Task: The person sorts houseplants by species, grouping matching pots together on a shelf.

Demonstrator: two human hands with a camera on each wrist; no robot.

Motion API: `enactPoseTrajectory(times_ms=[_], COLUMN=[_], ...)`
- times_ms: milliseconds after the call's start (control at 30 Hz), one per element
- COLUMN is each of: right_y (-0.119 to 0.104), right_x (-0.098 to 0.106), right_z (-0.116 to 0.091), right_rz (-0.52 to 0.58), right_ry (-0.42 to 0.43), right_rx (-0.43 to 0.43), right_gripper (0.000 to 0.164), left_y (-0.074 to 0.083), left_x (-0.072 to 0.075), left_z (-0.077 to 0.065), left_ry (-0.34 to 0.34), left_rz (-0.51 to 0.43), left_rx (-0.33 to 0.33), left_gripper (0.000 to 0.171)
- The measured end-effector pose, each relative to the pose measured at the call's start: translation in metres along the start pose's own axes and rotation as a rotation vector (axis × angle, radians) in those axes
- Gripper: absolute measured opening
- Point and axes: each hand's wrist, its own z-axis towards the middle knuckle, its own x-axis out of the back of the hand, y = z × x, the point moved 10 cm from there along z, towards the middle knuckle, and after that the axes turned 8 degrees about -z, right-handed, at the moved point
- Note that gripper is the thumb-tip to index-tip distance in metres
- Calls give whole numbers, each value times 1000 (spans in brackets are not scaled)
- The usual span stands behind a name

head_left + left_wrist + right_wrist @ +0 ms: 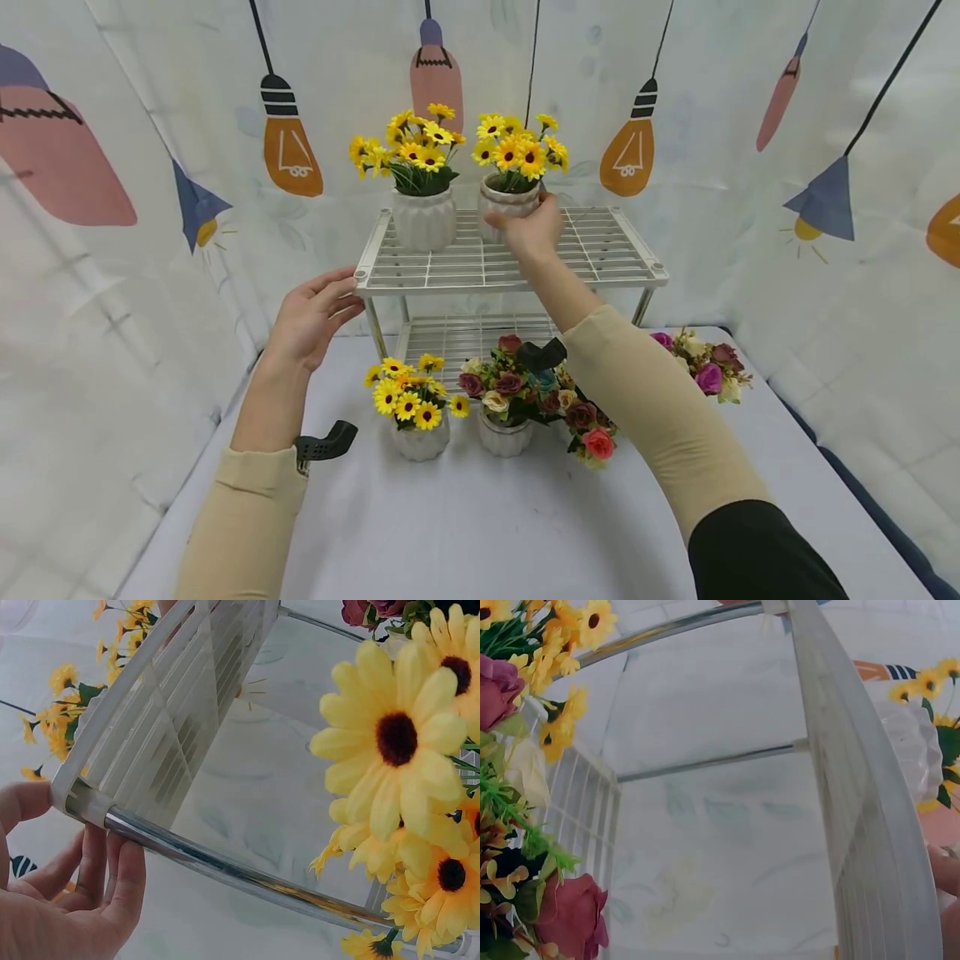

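A two-tier white wire shelf rack point(450, 289) with metal posts stands on the table. My right hand point(534, 229) grips a white pot of yellow daisy-like flowers point(504, 200) over the top tier. To its left on that tier stands a similar flower pot point(424, 218). My left hand point(309, 318) pinches the rack's front left corner; the left wrist view shows the thumb at the corner edge and fingers point(124, 881) by the metal post point(225, 862). In the right wrist view, only part of the right hand point(949, 874) appears, at the right edge.
Before the rack stand a yellow-flowered pot point(420, 437) and a pot of mixed roses point(506, 433). More roses point(592, 429) lie partly behind the right sleeve. Another bouquet point(705, 362) is at the table's right. A printed curtain point(697, 200) hangs behind.
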Motion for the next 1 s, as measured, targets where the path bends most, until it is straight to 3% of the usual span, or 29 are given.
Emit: enactPoseTrajectory(times_ms=[367, 800, 1000], right_y=[-3, -9, -17], right_x=[0, 20, 46], right_z=[-1, -24, -45], right_rz=[-132, -94, -24], right_ry=[-76, -176, -137], right_rx=[77, 117, 278], right_gripper=[92, 97, 81], left_y=[2, 3, 2], left_x=[2, 0, -1], left_z=[-1, 2, 2], left_ry=[6, -7, -11], left_rz=[-1, 4, 24], left_rx=[-1, 24, 28], left_gripper=[61, 59, 60])
